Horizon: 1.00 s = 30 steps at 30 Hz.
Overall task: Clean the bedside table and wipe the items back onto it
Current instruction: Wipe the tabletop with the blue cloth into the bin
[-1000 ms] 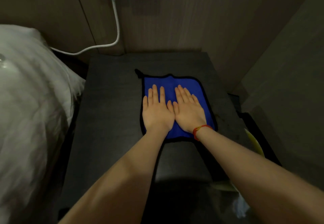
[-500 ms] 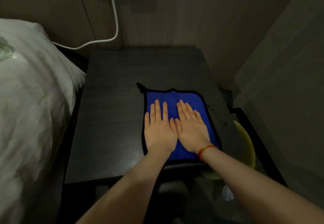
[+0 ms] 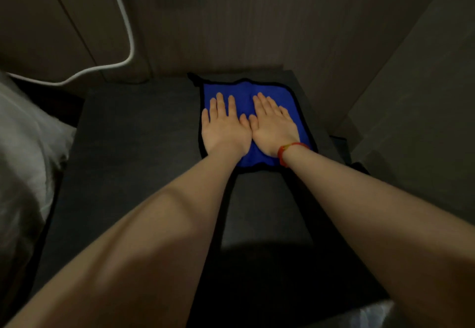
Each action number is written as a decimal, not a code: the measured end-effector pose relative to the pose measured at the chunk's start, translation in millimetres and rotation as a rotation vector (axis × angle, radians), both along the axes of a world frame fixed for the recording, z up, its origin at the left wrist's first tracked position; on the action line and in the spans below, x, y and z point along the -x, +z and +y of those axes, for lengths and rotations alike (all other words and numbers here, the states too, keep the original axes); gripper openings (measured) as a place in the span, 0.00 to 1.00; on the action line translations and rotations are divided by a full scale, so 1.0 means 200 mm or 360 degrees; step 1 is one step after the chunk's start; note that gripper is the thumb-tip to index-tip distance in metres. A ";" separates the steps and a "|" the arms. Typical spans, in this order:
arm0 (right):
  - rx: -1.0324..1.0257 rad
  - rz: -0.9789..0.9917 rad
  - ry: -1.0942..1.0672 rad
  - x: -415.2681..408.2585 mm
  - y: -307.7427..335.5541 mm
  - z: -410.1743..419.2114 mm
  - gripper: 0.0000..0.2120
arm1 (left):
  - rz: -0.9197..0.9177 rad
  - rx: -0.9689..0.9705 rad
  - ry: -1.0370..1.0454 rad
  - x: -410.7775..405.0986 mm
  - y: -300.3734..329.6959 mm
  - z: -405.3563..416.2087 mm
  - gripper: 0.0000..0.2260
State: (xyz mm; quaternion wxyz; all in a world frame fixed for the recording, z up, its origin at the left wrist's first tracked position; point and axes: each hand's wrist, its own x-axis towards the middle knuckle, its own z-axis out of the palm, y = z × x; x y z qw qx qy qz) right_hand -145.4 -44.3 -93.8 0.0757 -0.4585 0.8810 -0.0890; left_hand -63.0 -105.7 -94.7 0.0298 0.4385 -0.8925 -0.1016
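A blue cloth [image 3: 243, 90] with a black border lies flat at the back right of the dark bedside table [image 3: 133, 147], its far edge near the wall. My left hand [image 3: 223, 128] and my right hand [image 3: 273, 124] press flat on the cloth side by side, fingers straight and pointing at the wall, thumbs almost touching. A red band sits on my right wrist. Nothing else stands on the tabletop.
A white cable [image 3: 120, 45] hangs down the wall at the back left. White bedding [image 3: 25, 147] lies against the table's left side. A wall panel [image 3: 411, 96] closes in the right side.
Both hands have pushed the cloth away from me, from the table's front right to its back right by the wall. The view has tipped forward.
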 end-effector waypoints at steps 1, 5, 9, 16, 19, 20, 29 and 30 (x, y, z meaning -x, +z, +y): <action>-0.0001 -0.0001 -0.0003 0.04 0.00 -0.04 0.26 | -0.0006 0.0009 0.0004 0.04 0.00 -0.04 0.25; 0.0005 0.0018 -0.0003 0.13 -0.01 -0.13 0.26 | -0.0015 0.0042 -0.0001 0.13 -0.01 -0.13 0.25; 0.0012 0.0009 -0.0009 0.14 0.00 -0.14 0.26 | -0.0021 0.0046 -0.0008 0.15 0.00 -0.14 0.25; 0.0000 -0.0002 -0.0003 0.00 0.00 0.03 0.26 | -0.0028 0.0018 -0.0050 0.00 0.01 0.02 0.25; 0.0011 0.0003 0.0007 -0.11 0.00 0.16 0.26 | -0.0015 -0.0006 -0.0058 -0.11 0.00 0.16 0.25; 0.0015 0.0003 0.0010 -0.15 0.00 0.22 0.26 | -0.0008 -0.0011 -0.0066 -0.15 0.00 0.21 0.25; -0.0004 -0.0005 0.0010 -0.51 0.00 0.70 0.26 | 0.0022 -0.0046 -0.0058 -0.50 0.00 0.69 0.25; -0.0004 -0.0018 0.0010 -0.54 0.00 0.74 0.26 | 0.0024 -0.0047 -0.0056 -0.53 0.00 0.73 0.25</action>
